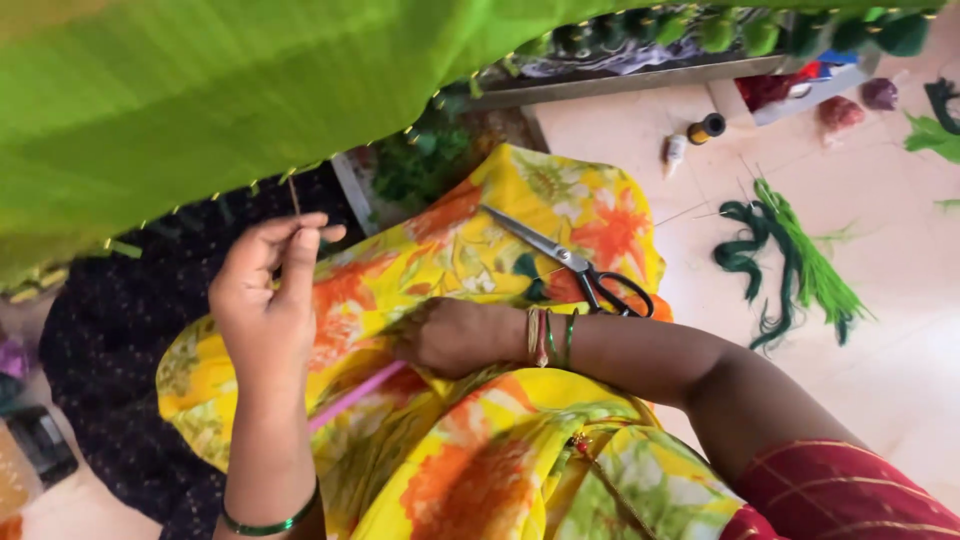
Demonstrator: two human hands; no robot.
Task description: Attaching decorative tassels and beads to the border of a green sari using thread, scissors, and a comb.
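A broad sheet of green fabric (pixel 200 90) hangs across the top of the view, its lower edge trimmed with small gold beads, and it hides much of what lies behind it. Just below that edge the left hand (pixel 265 300) is raised, its grip pinched shut with thumb and forefinger on a thin needle or thread (pixel 294 195) that runs up to the hem; which of the two it is cannot be told.

The right hand (pixel 450 335) rests lower on the lap, on a yellow floral cloth (pixel 480 450) with orange and green blooms. Its fingers are curled under and turned away, so how its grip stands is hidden. A pink rod-like thing (pixel 355 395) pokes out from beneath it; whether the hand holds it cannot be told.

Scissors (pixel 570 262) with black handles lie open-bladed on the cloth just beyond the right wrist. Farther off on the pale floor (pixel 900 330) lies a bundle of green threads (pixel 800 265), with a dark spool (pixel 707 128) and a small white bottle (pixel 675 152) near each other beyond it. A row of green tassels (pixel 740 30) hangs along the top right. Dark dotted fabric (pixel 130 330) spreads under the left arm.
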